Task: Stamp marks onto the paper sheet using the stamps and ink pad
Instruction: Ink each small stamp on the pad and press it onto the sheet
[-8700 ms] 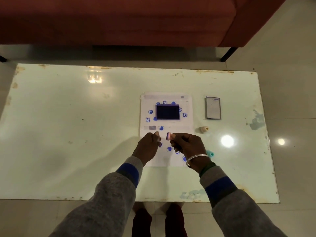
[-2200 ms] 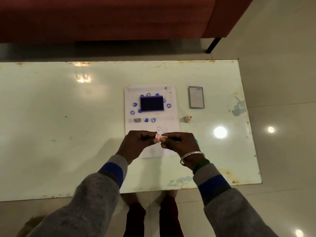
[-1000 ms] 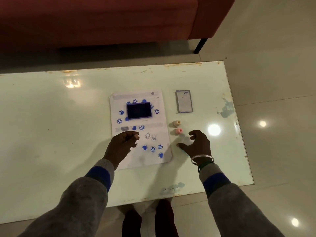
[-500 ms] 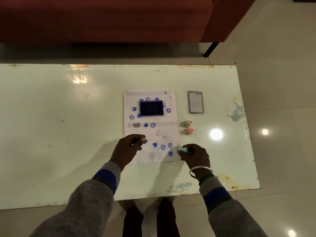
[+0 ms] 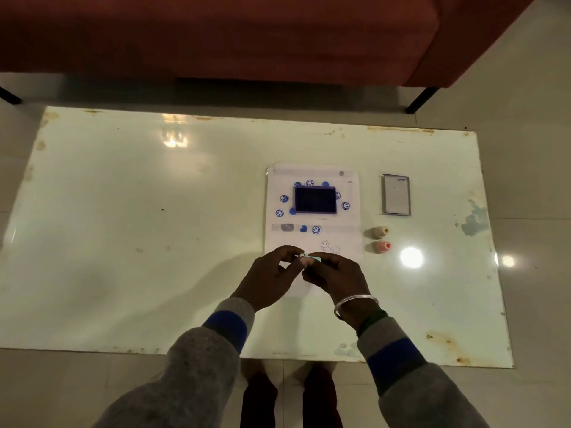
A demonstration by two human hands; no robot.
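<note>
A white paper sheet [image 5: 349,223] with several blue stamp marks lies on the table [image 5: 154,242]. The dark blue ink pad [image 5: 315,199] rests open on the sheet's far half. My right hand [image 5: 335,274] holds a small teal stamp [image 5: 313,259] above the sheet's near half. My left hand [image 5: 272,276] meets it, fingertips pinching the stamp's left end. Both hands hide the sheet's near part. A beige stamp [image 5: 377,232] and a pink stamp [image 5: 381,246] lie on their sides just right of the sheet.
The ink pad's lid [image 5: 396,195] lies flat right of the sheet. A red sofa [image 5: 216,35] stands behind the table. A bright light reflection [image 5: 411,257] shines near the pink stamp. The table's near edge runs just in front of my sleeves.
My right hand has lifted the teal stamp from the table's right side and brought it over the sheet. My left hand has risen to meet it and grips its end.
</note>
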